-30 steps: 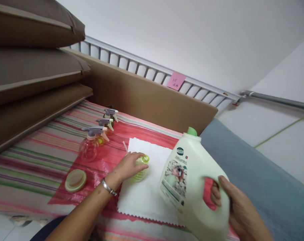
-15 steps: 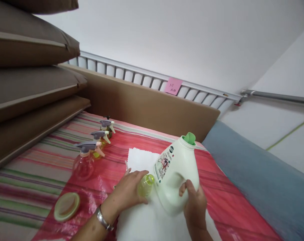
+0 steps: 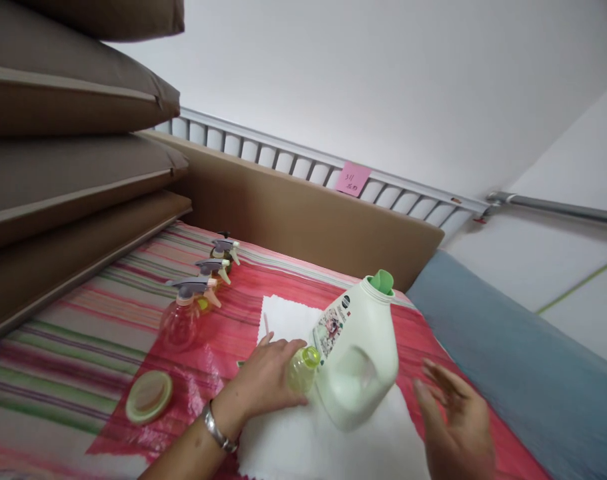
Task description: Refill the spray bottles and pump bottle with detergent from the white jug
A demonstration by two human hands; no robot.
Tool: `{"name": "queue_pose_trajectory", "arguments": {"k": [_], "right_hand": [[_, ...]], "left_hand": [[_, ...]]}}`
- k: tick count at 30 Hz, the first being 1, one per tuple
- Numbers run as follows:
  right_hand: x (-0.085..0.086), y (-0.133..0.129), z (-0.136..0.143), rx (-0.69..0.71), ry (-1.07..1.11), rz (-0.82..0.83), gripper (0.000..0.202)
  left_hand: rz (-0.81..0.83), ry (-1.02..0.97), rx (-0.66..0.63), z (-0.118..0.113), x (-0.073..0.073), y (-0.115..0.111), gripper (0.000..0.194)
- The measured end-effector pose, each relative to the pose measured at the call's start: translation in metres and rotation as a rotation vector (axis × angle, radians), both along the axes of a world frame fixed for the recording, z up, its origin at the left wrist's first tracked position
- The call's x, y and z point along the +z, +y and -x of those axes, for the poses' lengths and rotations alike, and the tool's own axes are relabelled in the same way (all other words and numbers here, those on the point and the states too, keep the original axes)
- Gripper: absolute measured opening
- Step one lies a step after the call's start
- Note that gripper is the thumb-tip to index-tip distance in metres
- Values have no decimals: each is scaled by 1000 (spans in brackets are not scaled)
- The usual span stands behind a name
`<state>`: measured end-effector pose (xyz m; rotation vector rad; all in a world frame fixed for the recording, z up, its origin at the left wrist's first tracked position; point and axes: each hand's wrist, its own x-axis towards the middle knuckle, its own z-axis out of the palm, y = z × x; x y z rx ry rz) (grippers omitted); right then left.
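My left hand (image 3: 276,377) is wrapped round a small yellow-green see-through bottle (image 3: 302,373), whose mouth has no cap on it. Just right of it, a large pale green detergent jug (image 3: 361,367) with a printed label stands on white scallop-edged paper (image 3: 278,440). A bright green spout (image 3: 382,281) shows in the jug's neck. To the right of the jug, apart from its handle, my right hand (image 3: 456,423) is open with its fingers spread and nothing in it. A thin pale stick (image 3: 266,323) shows behind my left hand.
Several spray bottles stand in a row at left, the nearest a clear pink one (image 3: 181,323). Before them lies a round pale green lid (image 3: 149,397). Stacked brown cushions (image 3: 83,163) rise at far left; a brown board (image 3: 293,207) borders the back.
My right hand has let go of the jug's handle and moved off to the right, opening. The jug stays standing. My left hand keeps hold of the small bottle; the view has shifted slightly.
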<state>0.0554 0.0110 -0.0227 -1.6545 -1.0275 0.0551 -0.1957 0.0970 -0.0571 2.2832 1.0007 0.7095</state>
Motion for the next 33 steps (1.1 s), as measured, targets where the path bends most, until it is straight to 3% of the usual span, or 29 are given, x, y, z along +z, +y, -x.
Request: {"name": "queue_pose_trajectory", "arguments": {"k": [3, 7, 11, 16, 19, 23, 26, 30, 33], "right_hand": [[18, -2, 18, 204, -62, 181, 45], [30, 24, 66, 543, -174, 376, 37], [32, 52, 106, 789, -222, 501, 32], [26, 67, 120, 966, -197, 575, 16], [23, 74, 119, 948, -197, 548, 15], [25, 90, 116, 796, -187, 398, 15], [32, 101, 115, 690, -141, 277, 19], [52, 103, 114, 622, -43, 99, 23], [76, 92, 109, 574, 24, -61, 22]], "left_hand": [[-7, -15, -54, -4, 2, -7, 79], [-31, -25, -139, -10, 4, -20, 75], [-72, -95, -184, -11, 9, -29, 79], [-68, -138, -166, -8, 8, -26, 92], [-114, -117, -165, -8, 4, -23, 91], [-158, 7, -86, -7, 7, -24, 71], [-205, 29, -4, -4, 13, -26, 72], [-176, 10, 1, -3, 13, -24, 75], [-99, -3, -2, -4, 6, -19, 76]]}}
